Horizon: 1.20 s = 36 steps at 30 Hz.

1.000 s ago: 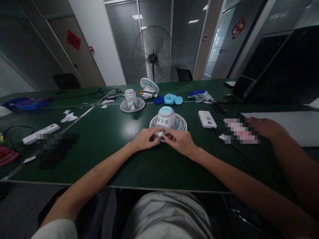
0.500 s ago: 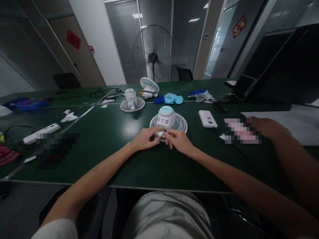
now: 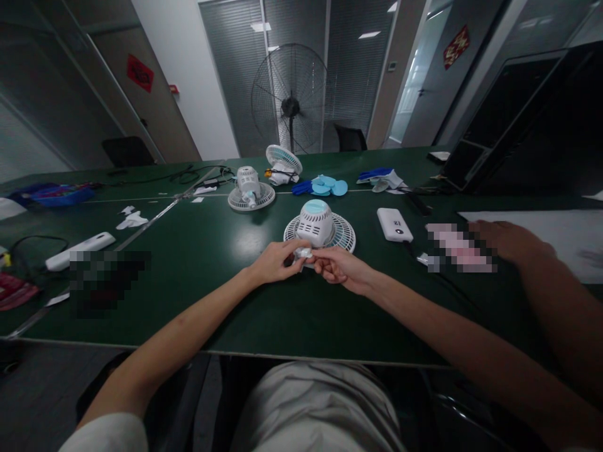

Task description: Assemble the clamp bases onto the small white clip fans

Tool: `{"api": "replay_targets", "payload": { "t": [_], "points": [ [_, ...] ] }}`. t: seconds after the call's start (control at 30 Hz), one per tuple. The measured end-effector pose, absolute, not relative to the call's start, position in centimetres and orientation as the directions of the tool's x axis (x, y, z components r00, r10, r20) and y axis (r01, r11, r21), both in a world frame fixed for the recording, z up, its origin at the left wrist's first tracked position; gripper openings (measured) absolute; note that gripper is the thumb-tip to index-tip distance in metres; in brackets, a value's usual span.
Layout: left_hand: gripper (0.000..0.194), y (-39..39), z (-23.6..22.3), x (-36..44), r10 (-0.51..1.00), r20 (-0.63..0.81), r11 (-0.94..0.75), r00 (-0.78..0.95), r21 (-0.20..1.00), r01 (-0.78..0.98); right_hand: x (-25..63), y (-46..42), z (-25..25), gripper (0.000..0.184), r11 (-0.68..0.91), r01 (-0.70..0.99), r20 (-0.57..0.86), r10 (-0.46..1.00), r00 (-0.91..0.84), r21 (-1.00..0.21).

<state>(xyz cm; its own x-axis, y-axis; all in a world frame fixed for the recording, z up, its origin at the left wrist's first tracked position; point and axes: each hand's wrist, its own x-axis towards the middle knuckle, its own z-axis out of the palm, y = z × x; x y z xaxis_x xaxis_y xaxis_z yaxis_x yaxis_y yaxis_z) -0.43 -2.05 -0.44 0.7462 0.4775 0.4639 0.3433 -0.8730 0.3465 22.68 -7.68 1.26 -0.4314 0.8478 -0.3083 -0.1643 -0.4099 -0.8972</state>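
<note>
A small white fan [image 3: 316,223] with a pale blue cap lies face down on its round grille, right in front of me. My left hand [image 3: 277,260] is closed around a white, partly shiny part [image 3: 303,253] at the fan's near side, which looks like its neck. From the right, my right hand [image 3: 342,267] meets the same part with thumb and index finger pinched together and the other fingers curled under. Whatever lies between those fingertips is too small to make out.
Two more small fans, one face down [image 3: 249,188] and one tilted [image 3: 284,166], stand farther back. Behind are blue discs [image 3: 330,185] and gloves [image 3: 384,179]. A white power bank [image 3: 394,225] with a cable lies rightward, near another person's hand [image 3: 516,242].
My right hand has turned, its fingers now curled more with the palm side showing. My left hand keeps its grip on the fan. The other person's hand has barely moved.
</note>
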Motion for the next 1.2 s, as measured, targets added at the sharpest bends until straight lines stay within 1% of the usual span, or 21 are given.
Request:
{"api": "replay_targets", "payload": {
  "t": [0.07,0.13,0.17,0.2,0.23,0.27,0.3,0.33,0.37,0.4,0.43,0.5,0.6,0.67,0.9,1.07,1.2],
  "points": [
    [0.04,-2.0,-0.5,-0.4,0.476,0.466,-0.874,0.745,0.344,0.343,22.6,-7.7,1.2,0.025,-0.422,-0.171,-0.314,0.84,-0.442,-0.89],
    [0.04,-2.0,-0.5,-0.4,0.471,0.468,-0.877,0.747,0.342,0.338,22.5,-7.9,1.3,0.027,-0.379,-0.102,-0.307,0.856,-0.416,-0.92],
    [0.04,-2.0,-0.5,-0.4,0.469,0.469,-0.878,0.748,0.342,0.336,22.4,-8.0,1.3,0.029,-0.315,-0.031,-0.279,0.879,-0.386,-0.949],
    [0.04,-2.0,-0.5,-0.4,0.468,0.469,-0.878,0.749,0.341,0.336,22.3,-8.3,1.3,0.031,-0.21,0.066,-0.22,0.91,-0.352,-0.975],
    [0.039,-2.0,-0.5,-0.4,0.469,0.467,-0.878,0.75,0.341,0.336,22.2,-8.5,1.4,0.033,-0.066,0.187,-0.124,0.939,-0.32,-0.98],
    [0.039,-2.0,-0.5,-0.4,0.469,0.464,-0.878,0.752,0.341,0.337,22.2,-8.8,1.4,0.035,0.1,0.324,0.0,0.956,-0.295,-0.941],
    [0.039,-1.9,-0.5,-0.4,0.469,0.46,-0.877,0.754,0.342,0.337,22.2,-9.1,1.3,0.035,0.259,0.459,0.132,0.948,-0.29,-0.85],
    [0.04,-1.9,-0.5,-0.4,0.467,0.458,-0.878,0.756,0.342,0.335,22.3,-9.3,1.3,0.034,0.38,0.575,0.244,0.922,-0.302,-0.724],
    [0.04,-1.9,-0.5,-0.5,0.466,0.458,-0.879,0.757,0.341,0.334,22.3,-9.5,1.3,0.033,0.456,0.665,0.324,0.89,-0.323,-0.592],
    [0.041,-1.9,-0.5,-0.5,0.464,0.459,-0.88,0.757,0.339,0.334,22.4,-9.6,1.3,0.032,0.492,0.729,0.369,0.864,-0.343,-0.475],
    [0.041,-1.9,-0.5,-0.5,0.464,0.462,-0.88,0.756,0.337,0.335,22.5,-9.7,1.3,0.032,0.507,0.772,0.393,0.846,-0.36,-0.384],
    [0.042,-1.9,-0.5,-0.5,0.465,0.466,-0.88,0.753,0.334,0.337,22.7,-9.7,1.4,0.033,0.522,0.81,0.404,0.824,-0.398,-0.267],
    [0.043,-1.9,-0.5,-0.4,0.461,0.468,-0.882,0.754,0.335,0.331,22.9,-9.6,1.7,0.035,0.549,0.821,0.412,0.791,-0.452,-0.154],
    [0.043,-1.9,-0.5,-0.4,0.458,0.469,-0.883,0.755,0.338,0.326,22.9,-9.6,1.9,0.036,0.564,0.818,0.414,0.775,-0.477,-0.115],
    [0.043,-1.9,-0.5,-0.5,0.463,0.459,-0.879,0.758,0.346,0.328,22.7,-9.8,1.7,0.035,0.575,0.814,0.401,0.766,-0.502,-0.079],
    [0.043,-1.9,-0.5,-0.5,0.469,0.456,-0.875,0.757,0.354,0.329,22.8,-9.6,1.4,0.034,0.585,0.8,0.422,0.764,-0.488,-0.135],
    [0.042,-2.0,-0.5,-0.4,0.472,0.462,-0.875,0.751,0.349,0.335,22.8,-9.5,1.4,0.032,0.583,0.803,0.422,0.764,-0.488,-0.125]
  ]
}}
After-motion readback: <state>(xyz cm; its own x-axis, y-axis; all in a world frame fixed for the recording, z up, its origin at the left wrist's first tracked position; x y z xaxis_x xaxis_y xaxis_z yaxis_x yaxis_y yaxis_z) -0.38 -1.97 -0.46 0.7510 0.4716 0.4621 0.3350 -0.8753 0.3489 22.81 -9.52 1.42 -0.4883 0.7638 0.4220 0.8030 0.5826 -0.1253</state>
